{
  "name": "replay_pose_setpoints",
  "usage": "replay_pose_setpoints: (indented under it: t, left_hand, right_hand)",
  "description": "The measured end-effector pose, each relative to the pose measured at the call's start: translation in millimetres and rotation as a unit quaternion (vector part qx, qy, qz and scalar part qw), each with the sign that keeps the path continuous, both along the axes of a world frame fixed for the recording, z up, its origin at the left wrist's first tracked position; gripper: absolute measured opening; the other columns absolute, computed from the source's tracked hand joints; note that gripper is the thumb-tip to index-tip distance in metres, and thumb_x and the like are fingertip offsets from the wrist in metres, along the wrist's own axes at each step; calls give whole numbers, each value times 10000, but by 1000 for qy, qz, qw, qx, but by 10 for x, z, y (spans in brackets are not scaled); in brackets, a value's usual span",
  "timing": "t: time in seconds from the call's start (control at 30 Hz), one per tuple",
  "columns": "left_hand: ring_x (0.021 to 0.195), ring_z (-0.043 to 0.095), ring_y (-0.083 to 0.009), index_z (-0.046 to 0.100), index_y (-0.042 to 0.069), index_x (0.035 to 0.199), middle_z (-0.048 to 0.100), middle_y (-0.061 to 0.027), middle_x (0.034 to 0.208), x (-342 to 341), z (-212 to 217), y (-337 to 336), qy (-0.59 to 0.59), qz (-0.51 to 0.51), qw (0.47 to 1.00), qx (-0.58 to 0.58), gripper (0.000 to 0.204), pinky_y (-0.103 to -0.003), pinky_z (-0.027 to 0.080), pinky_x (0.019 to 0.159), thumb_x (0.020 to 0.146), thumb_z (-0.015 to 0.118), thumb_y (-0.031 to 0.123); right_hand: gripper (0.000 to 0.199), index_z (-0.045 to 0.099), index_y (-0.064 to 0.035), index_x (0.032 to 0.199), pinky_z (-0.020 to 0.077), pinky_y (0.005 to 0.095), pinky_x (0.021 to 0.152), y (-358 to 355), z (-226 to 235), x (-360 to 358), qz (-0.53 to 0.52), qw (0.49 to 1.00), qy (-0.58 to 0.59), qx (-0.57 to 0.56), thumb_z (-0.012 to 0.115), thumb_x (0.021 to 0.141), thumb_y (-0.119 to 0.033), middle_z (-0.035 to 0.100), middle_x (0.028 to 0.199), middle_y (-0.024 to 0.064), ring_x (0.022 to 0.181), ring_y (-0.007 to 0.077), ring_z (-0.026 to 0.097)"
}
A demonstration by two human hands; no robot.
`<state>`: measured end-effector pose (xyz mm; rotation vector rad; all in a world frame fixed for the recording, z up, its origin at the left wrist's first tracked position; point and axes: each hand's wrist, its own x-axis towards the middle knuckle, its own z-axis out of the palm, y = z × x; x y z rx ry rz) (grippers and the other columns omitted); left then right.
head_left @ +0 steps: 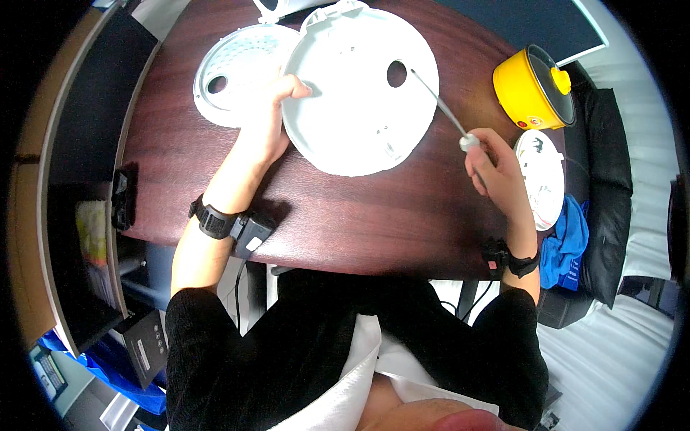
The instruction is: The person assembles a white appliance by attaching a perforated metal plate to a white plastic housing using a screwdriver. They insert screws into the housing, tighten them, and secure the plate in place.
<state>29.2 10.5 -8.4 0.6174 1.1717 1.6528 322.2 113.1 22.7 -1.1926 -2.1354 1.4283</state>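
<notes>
White disc (352,118), place: upper mid of view, over dark red-brown table (359,223); overlaps edge of perforated disc (251,50). Can't tell if flat on table or lifted a bit.
White disc, look: lge, round, pale; one round hole (397,73) R of ctr.
Perforated disc, place: on table, L of white disc; white, smaller, many tiny holes plus one lgr opening nr its lower L.
Yellow pot (514,90): upper R of table; dark lid w/ yellow knob.
White tray (550,161): oval, just below yellow pot; dark bits in it, too small to ID.
Blue cloth (564,241): bunched, by R edge of table, below white tray.
L hand (269,118): pinching L rim of white disc, thumb on its face, other fingers mostly hidden.
R hand (496,169): fingers curled arnd handle of screwdriver (447,110), R of white disc.
Wrist straps (213,219): black, one per wrist, each w/ small black box.
Screwdriver, angle: slim metal shaft, pointing up-L across R part of white disc.
Screwdriver, tip: just R of round hole; contact w/ white disc, can't tell.
</notes>
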Motion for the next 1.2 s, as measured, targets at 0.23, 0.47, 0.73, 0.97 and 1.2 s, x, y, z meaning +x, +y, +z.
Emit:
replay_pose_setpoints:
  t: [0.23, 0.47, 0.73, 0.97, 1.2]
  left_hand:
    - [963, 590, -240, 479, -46, 1161, 571, -177, 1061, -48, -20, 19, -52, -35, 998, 34, 483, -334, 502, 823, 769, 566, 223]
    - [1060, 529, -228, 398, 73, 1320, 502, -141, 1158, -9, 50, 15, 52, -49, 995, 72, 604, -341, 477, 864, 781, 578, 277]
    - [1037, 542, -194, 406, 95, 1348, 515, -130, 1161, -23, 14, 13, 70, -37, 991, 104, 612, -310, 480, 843, 771, 559, 226]
    - [1005, 553, -174, 399, 80, 1361, 539, -122, 1147, -17, 17, -9, 64, -27, 994, 88, 620, -289, 478, 828, 763, 529, 181]
    - [981, 551, -157, 403, 70, 1360, 532, -111, 1181, 2, 42, -30, 67, -17, 993, 99, 626, -275, 483, 812, 743, 495, 118]
  right_hand:
    - [205, 599, -27, 931, 368, 235, 521, 59, 231, -400, 92, 965, -44, 243, 589, 884, -226, 562, 652, 43, 567, 110, 510]
    - [221, 612, -24, 906, 371, 230, 501, 94, 333, -490, 88, 976, -71, 187, 551, 913, -237, 538, 600, 29, 528, 107, 492]
    - [287, 585, -36, 879, 270, 171, 376, 40, 330, -508, 87, 987, -93, 97, 472, 950, -290, 464, 541, -20, 396, 24, 363]
    - [375, 568, -35, 834, 275, 185, 352, 16, 401, -542, 67, 993, -82, -54, 446, 946, -372, 474, 527, -9, 375, 54, 393]
    - [492, 549, -37, 818, 245, 210, 250, 329, 806, -627, 100, 970, -136, -173, 456, 901, -514, 464, 487, 5, 300, 65, 379]
